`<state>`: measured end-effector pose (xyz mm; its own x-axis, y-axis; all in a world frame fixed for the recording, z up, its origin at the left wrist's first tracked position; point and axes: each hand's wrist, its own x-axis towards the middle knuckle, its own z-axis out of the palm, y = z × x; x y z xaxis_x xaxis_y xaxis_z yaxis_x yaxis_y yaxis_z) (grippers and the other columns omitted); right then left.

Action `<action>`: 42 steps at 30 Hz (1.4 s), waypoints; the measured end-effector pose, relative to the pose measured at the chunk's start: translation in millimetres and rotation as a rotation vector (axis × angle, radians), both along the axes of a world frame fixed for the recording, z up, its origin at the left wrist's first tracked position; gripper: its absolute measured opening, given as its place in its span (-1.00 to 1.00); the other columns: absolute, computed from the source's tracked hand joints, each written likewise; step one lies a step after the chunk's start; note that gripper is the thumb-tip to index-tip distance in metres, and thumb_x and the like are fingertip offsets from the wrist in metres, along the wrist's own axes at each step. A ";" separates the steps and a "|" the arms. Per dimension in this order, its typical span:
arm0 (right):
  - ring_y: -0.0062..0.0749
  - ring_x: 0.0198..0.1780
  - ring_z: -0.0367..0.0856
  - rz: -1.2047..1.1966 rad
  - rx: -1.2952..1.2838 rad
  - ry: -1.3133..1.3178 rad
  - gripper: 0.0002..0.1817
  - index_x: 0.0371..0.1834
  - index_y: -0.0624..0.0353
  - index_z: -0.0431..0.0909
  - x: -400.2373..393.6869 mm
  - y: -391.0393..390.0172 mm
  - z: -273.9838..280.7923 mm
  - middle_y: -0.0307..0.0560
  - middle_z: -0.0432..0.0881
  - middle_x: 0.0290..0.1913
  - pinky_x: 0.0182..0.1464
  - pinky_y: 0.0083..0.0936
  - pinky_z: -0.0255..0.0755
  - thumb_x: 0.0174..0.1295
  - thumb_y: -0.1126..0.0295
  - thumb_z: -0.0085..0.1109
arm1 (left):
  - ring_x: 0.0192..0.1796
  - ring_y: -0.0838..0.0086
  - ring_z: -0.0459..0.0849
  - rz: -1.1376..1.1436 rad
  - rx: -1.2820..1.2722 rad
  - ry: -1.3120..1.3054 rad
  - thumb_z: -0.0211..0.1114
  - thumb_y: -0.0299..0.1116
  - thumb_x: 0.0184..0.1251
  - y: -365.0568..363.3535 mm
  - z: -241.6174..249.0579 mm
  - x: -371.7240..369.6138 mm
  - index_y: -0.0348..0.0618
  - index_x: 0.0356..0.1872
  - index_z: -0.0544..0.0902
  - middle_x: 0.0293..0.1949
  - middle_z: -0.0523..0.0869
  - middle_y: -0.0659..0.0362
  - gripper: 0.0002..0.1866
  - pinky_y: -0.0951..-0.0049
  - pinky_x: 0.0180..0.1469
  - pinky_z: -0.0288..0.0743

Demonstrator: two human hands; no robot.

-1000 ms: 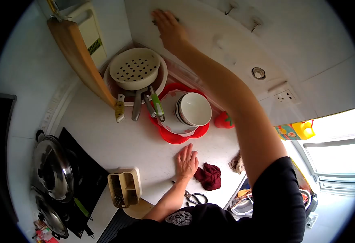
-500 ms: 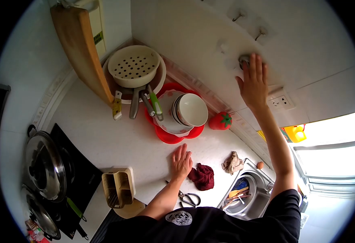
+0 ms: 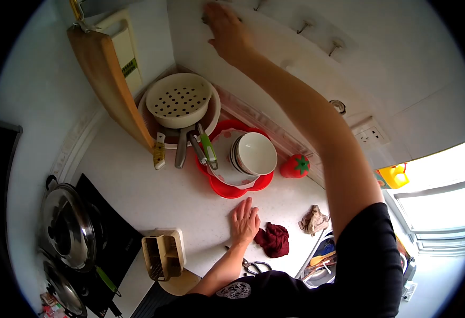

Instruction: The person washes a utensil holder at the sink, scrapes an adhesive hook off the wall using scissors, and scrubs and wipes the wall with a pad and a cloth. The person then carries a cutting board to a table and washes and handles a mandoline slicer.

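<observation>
My left hand point(image 3: 244, 222) lies flat on the white counter with its fingers spread. Just right of it is a crumpled dark red cloth point(image 3: 273, 239), and black-handled scissors point(image 3: 256, 266) lie nearer my body. My right hand point(image 3: 226, 33) reaches high up the wall at the top, fingers stretched out over a small dark fitting that it mostly covers. Beside my raised forearm, a round metal wall fitting point(image 3: 338, 106) shows. Further wall hooks point(image 3: 303, 26) are fixed near the top.
Stacked white bowls point(image 3: 256, 153) stand on a red tray point(image 3: 227, 190). Behind are a colander point(image 3: 179, 103) and a cutting board point(image 3: 105, 79). A lidded pan point(image 3: 68, 228) is on the stove at left; the sink point(image 3: 317, 275) is at right. A tan divided holder point(image 3: 163, 257) stands near the front.
My right hand has left the round metal fitting and moved up and left along the wall. My left hand stays flat on the counter. The view has shifted slightly.
</observation>
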<state>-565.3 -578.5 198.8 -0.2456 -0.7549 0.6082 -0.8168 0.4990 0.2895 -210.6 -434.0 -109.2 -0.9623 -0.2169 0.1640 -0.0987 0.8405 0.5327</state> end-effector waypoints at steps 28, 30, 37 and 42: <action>-0.25 0.51 -0.06 -0.256 0.124 0.350 -0.37 0.27 0.20 0.38 -17.4 -47.6 -31.1 -0.02 0.03 0.50 0.49 -0.27 -0.17 0.17 0.09 0.17 | 0.39 0.28 0.26 0.012 -0.030 0.017 0.16 -0.28 0.18 1.3 0.9 -0.9 0.01 -0.12 0.51 0.35 0.35 0.12 -0.76 0.11 0.32 0.10; -0.26 0.52 -0.07 -0.309 0.151 0.380 -0.37 0.27 0.19 0.37 -9.9 -4.2 -30.7 -0.02 0.03 0.50 0.49 -0.27 -0.17 0.17 0.09 0.18 | 0.38 0.25 0.28 0.005 -0.035 0.020 0.17 -0.29 0.18 1.5 -0.9 -2.7 0.01 -0.12 0.51 0.34 0.36 0.11 -0.77 0.10 0.32 0.10; -0.19 0.51 -0.03 -0.505 0.215 0.098 -0.39 0.20 0.20 0.42 89.4 237.7 4.1 0.02 0.05 0.48 0.49 -0.26 -0.15 0.08 0.15 0.27 | 0.37 0.21 0.28 0.033 0.016 0.057 0.17 -0.33 0.14 6.4 -9.7 -3.3 0.01 -0.12 0.50 0.33 0.37 0.09 -0.75 0.07 0.32 0.09; -0.20 0.50 -0.02 -0.602 0.190 0.065 -0.44 0.16 0.15 0.46 111.5 273.3 11.8 0.03 0.07 0.48 0.48 -0.26 -0.14 0.12 0.13 0.24 | 0.39 0.26 0.26 0.016 -0.036 0.046 0.17 -0.30 0.17 5.3 -11.3 -3.3 0.03 -0.11 0.50 0.36 0.35 0.12 -0.76 0.09 0.32 0.09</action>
